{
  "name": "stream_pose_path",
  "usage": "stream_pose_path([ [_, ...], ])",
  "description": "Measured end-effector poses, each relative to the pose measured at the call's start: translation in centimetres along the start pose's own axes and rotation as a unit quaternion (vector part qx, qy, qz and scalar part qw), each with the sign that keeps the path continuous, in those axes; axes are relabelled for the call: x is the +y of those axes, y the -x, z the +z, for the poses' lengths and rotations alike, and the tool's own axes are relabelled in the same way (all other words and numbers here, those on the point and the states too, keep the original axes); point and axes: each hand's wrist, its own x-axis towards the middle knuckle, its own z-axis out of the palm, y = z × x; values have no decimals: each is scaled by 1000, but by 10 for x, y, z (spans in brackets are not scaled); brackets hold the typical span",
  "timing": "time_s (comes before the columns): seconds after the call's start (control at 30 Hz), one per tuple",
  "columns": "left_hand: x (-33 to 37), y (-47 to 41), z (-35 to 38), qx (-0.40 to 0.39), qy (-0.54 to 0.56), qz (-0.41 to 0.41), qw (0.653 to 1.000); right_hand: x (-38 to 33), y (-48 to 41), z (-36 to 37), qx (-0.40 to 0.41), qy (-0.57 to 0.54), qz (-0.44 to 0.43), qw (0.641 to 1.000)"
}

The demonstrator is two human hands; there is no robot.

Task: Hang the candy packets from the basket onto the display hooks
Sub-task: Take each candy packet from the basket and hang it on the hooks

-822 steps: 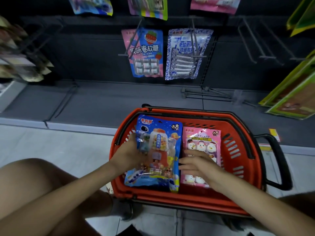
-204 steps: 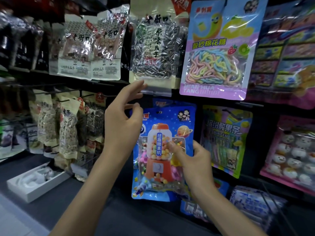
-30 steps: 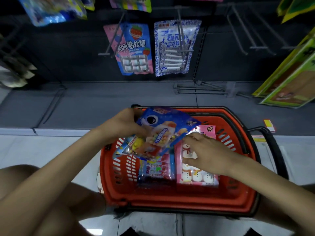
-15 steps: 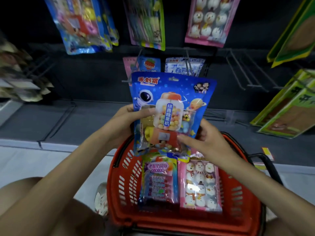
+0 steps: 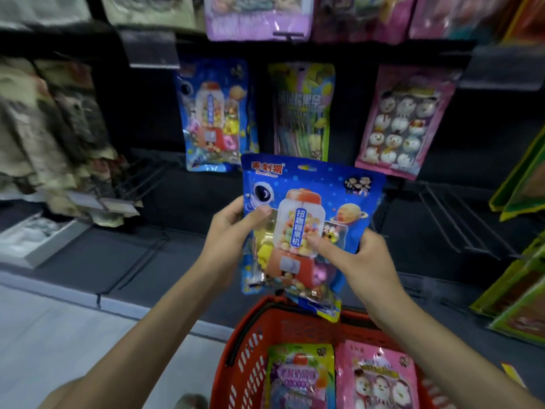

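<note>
I hold a blue gumball-machine candy packet upright in front of the display. My left hand grips its left edge with the thumb on the front. My right hand grips its right side, thumb across the front. Below it stands the red basket, holding a green-purple packet and a pink snowman packet. An identical blue packet hangs on the display above and to the left of the one I hold.
A green-yellow strip candy packet and a pink snowman packet hang to the right of the blue one. Bare wire hooks jut out at right. Seed bags hang at left; a white box lies on the low shelf.
Both hands have lifted the blue packet up out of the basket toward the display, and my view has tilted up to the hanging packets.
</note>
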Motion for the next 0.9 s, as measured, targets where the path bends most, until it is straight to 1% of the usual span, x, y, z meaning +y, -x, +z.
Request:
stream_pose_path([
  [0.13,32,-21,-19,80,-24,62,995,-21,-17,16,9,5,-41,999],
  [0.27,70,-48,-43,164,-10,127,978,-38,-33,30,23,-5,-60,998],
  [0.37,93,-70,-64,222,13,153,963,-41,-49,42,38,0,-66,997],
  [0.43,107,-83,-76,242,26,154,958,-44,-59,52,45,-8,-68,997],
  [0.5,117,-90,-84,247,40,144,958,-47,-69,61,46,1,-75,996],
  [0.57,127,-94,-89,243,54,151,957,-49,-79,71,47,12,-81,996],
  [0.77,158,-91,-100,227,65,213,948,-53,-104,105,45,13,-118,992],
  [0.9,173,-85,-110,204,42,254,944,-54,-119,129,32,13,-128,991],
])
